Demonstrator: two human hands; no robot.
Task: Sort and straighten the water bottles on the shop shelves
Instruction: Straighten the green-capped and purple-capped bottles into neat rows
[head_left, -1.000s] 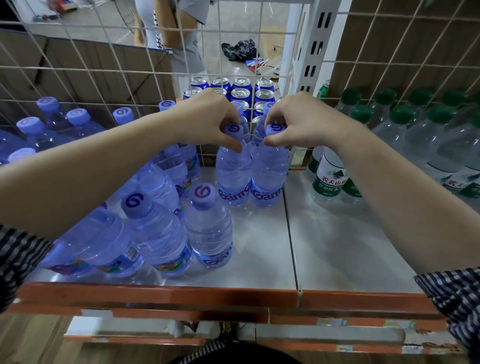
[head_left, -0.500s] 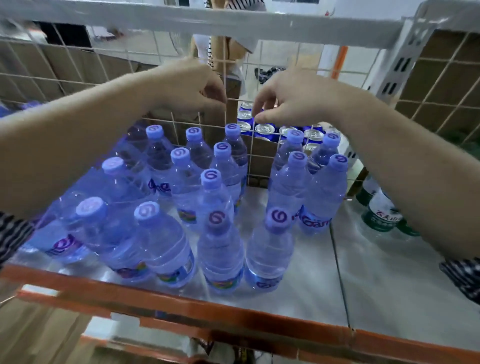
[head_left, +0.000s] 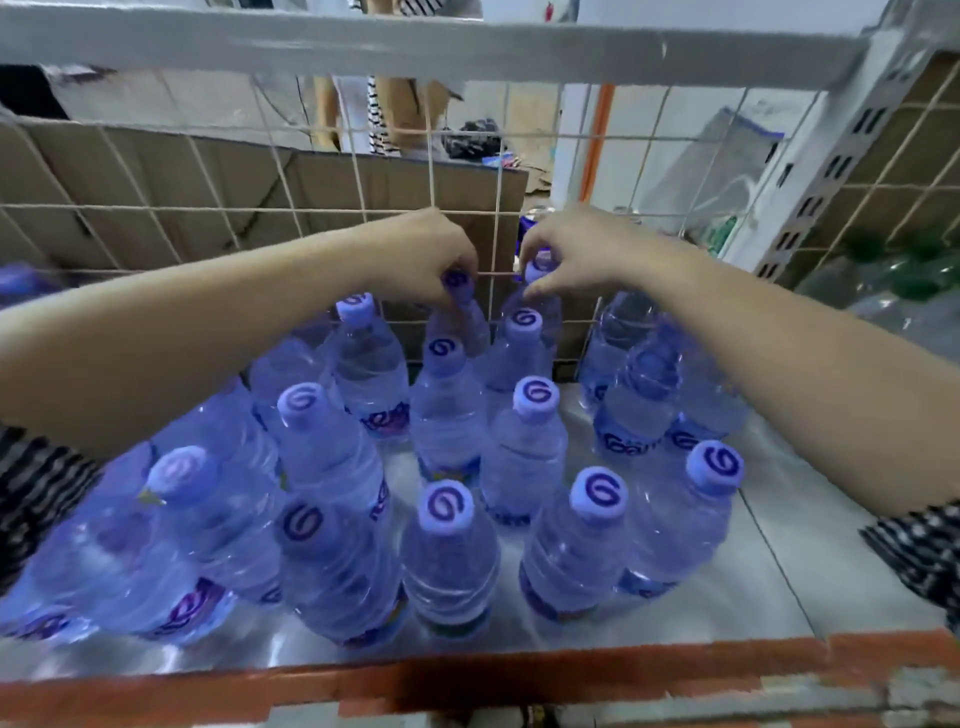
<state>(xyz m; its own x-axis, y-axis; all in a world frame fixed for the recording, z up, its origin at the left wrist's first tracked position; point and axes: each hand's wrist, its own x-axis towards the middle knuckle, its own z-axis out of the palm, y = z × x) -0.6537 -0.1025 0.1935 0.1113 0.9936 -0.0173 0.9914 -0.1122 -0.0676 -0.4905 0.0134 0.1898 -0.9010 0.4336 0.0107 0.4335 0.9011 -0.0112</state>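
Several clear water bottles with purple caps and blue labels stand in loose rows on the white shelf (head_left: 769, 587). At the back, against the wire mesh, my left hand (head_left: 426, 254) pinches the cap of one back-row bottle (head_left: 460, 325). Beside it, my right hand (head_left: 576, 254) grips the cap of the neighbouring back-row bottle (head_left: 545, 312). Both bottles stand upright, a little apart. In front of them, bottles such as one in the middle (head_left: 524, 452) and one at the front (head_left: 449, 561) stand upright. Those at the far left (head_left: 176, 545) lean and crowd together.
A wire mesh panel (head_left: 358, 208) closes the shelf's back, with cardboard boxes (head_left: 218, 182) behind it. Green-capped bottles (head_left: 909, 275) fill the bay to the right, past a white upright (head_left: 831, 156). An orange rail (head_left: 467, 680) edges the shelf front. A person stands beyond the mesh.
Both hands have come down from above the bottles onto the caps of two back-row bottles. The camera has moved closer and shifted left.
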